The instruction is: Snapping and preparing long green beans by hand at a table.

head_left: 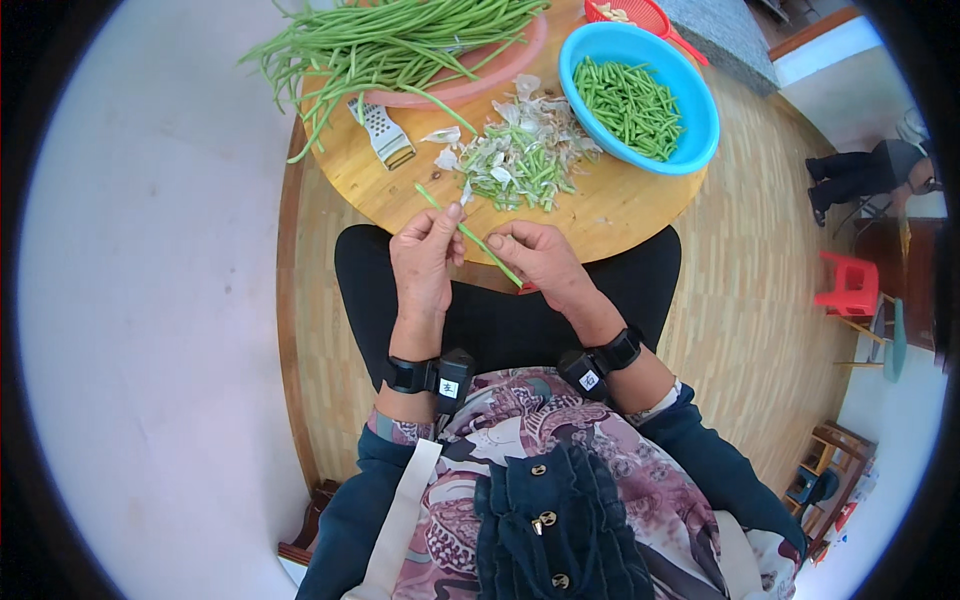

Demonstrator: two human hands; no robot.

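Observation:
A green stalk that looks like a garlic scape (475, 238) slants between my two hands, just over the table's near edge. My left hand (425, 255) pinches its upper part between thumb and fingers. The fingers of my right hand (545, 262) are curled and close on the lower part. Something small and red (528, 287) shows beneath my right hand; I cannot make out what it is. In front of my hands lies a heap of papery skins and green trimmings (525, 160). Cut green pieces (632, 105) fill the bottom of a blue basin (705, 120).
Long green stalks (400, 45) overhang a pink tray (490, 80) on the round wooden table (350, 180). A metal grater (383, 132) lies beside it. A red strainer (655, 18) holds pale cloves. Farther right are a red stool (848, 285) and another person (865, 172).

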